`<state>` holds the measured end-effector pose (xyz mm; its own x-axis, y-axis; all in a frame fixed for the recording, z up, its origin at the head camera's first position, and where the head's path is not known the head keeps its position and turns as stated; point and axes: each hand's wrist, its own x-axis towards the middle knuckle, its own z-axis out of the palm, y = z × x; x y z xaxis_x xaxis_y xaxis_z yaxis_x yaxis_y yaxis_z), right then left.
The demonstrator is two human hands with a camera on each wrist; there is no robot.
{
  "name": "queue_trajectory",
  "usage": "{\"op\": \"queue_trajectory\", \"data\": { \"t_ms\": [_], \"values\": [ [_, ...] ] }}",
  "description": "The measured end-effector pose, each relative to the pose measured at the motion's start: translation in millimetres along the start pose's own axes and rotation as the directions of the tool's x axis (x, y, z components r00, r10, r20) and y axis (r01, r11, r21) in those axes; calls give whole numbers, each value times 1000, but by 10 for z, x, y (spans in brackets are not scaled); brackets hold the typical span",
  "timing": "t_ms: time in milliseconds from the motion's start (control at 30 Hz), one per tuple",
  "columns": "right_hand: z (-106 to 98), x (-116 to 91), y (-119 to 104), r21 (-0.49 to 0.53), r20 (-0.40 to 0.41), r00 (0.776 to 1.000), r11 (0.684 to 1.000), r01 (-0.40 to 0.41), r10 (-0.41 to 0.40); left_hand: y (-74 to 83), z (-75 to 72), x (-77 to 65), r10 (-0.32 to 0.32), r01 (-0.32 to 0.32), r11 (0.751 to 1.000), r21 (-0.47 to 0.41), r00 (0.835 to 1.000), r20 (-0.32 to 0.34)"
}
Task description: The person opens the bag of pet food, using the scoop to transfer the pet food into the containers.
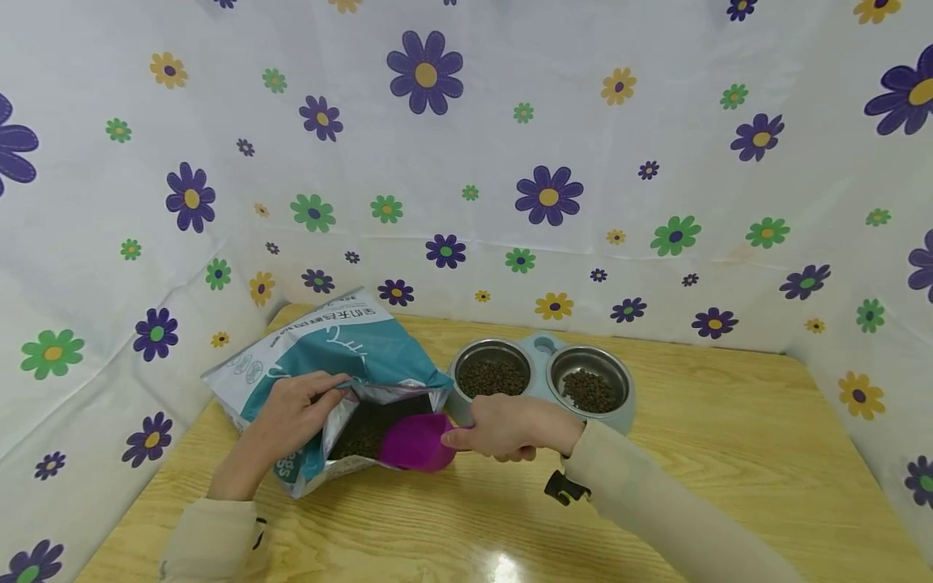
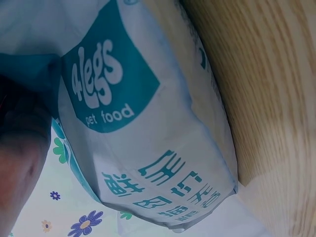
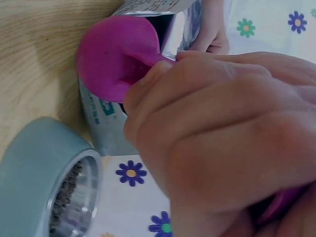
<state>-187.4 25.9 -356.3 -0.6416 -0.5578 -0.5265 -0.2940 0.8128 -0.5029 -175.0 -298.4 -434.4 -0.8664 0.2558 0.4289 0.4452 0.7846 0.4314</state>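
A teal and white pet food bag point(image 1: 379, 340) lies on its side, its mouth facing the front of the table. My left hand point(image 1: 299, 409) grips the upper rim of that mouth and holds it apart. Brown kibble point(image 1: 357, 437) shows inside. My right hand point(image 1: 510, 425) grips the handle of a magenta scoop point(image 1: 419, 443), whose front end is at the bag's opening; the scoop's contents are hidden. In the right wrist view the fingers curl round the scoop point(image 3: 116, 57). The left wrist view shows the bag's printed side point(image 2: 148, 148), with the left hand point(image 2: 19, 153) at the edge.
Behind my right hand stands a light blue double feeder point(image 1: 539, 364) with two steel bowls. Kibble lies in the left bowl point(image 1: 492, 377) and a smaller heap in the right bowl point(image 1: 589, 390). A flowered cloth point(image 1: 481, 146) hangs round the wooden table point(image 1: 729, 453).
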Motion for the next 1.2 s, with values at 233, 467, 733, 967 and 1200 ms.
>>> {"op": "queue_trajectory", "data": {
  "t_ms": [233,467,733,967,1200],
  "values": [
    [74,93,88,130,13,1000,992,3,-5,9,-23,-14,-16,16,1000,-6,1000,10],
    [257,199,240,303,-8,997,950,71,-72,19,-22,0,2,-2,1000,-12,1000,-8],
    [382,168,419,331,-86,984,928,174,-154,15,-19,28,6,-6,1000,-12,1000,-13],
    [500,89,508,318,-146,976,927,199,-160,12,-20,21,-25,26,1000,-8,1000,17],
    [628,51,654,322,-203,964,918,233,-173,16,-22,2,-18,18,1000,6,1000,14]
  ]
}}
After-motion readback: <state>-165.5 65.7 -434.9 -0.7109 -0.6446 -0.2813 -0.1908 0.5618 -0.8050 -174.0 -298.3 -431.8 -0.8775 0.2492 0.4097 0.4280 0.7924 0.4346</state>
